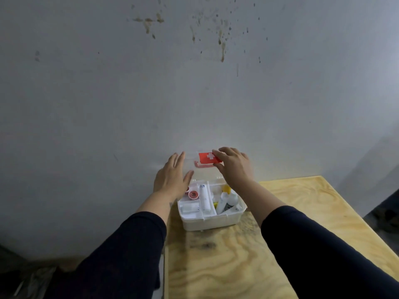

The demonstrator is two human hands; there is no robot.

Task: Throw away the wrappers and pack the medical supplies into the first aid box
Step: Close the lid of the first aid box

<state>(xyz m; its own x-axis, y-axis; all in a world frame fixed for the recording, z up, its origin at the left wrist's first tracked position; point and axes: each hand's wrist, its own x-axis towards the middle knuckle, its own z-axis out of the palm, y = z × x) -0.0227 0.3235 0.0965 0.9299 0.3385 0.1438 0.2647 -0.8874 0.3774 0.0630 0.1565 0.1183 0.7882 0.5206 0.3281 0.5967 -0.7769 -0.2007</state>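
Observation:
A white first aid box (210, 222) stands at the far left corner of the wooden table, its clear lid (204, 170) raised upright. The lid bears a red label with a white cross (208, 158) and a pink handle. Inside lie a wrapped gauze roll (204, 197), a red tape roll (192, 194), white bottles (228, 201) and a small packet (190, 207). My left hand (172, 178) rests flat against the lid's left edge. The lid's right top edge is pinched by my right hand (234, 167), thumb below, fingers over the label.
The plywood table (248, 255) runs toward me and to the right, with its left edge just beside the box. A stained grey wall (194, 83) stands directly behind. Dark floor and something crumpled (32, 279) lie at the lower left.

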